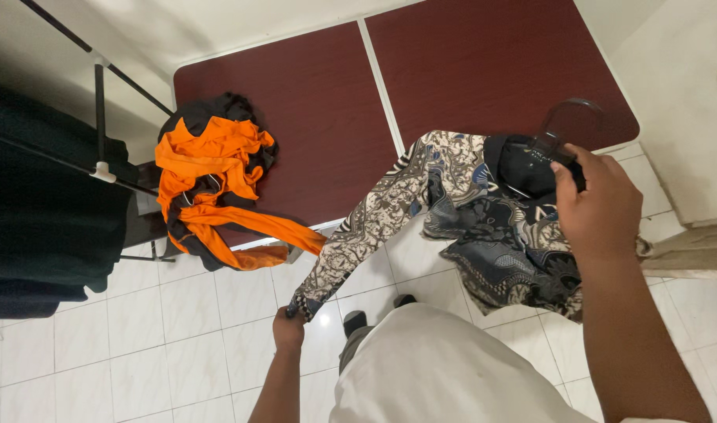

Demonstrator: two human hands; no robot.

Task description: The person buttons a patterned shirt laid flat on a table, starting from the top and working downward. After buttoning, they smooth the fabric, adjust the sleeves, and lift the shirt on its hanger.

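Patterned batik shirt [484, 227], left hand [288, 329] grip pinching sleeve, right hand [597, 207] grip clasping hanger [562, 129]

Both my arms bare, stretched forward and down. My left hand [288, 329] low, fist closed, knuckles up, fingers pinched tight. Left forearm runs straight up from below. My right hand [597, 205] raised higher, well apart from left, back of hand toward me, fingers curled closed in grip, wrist straight.
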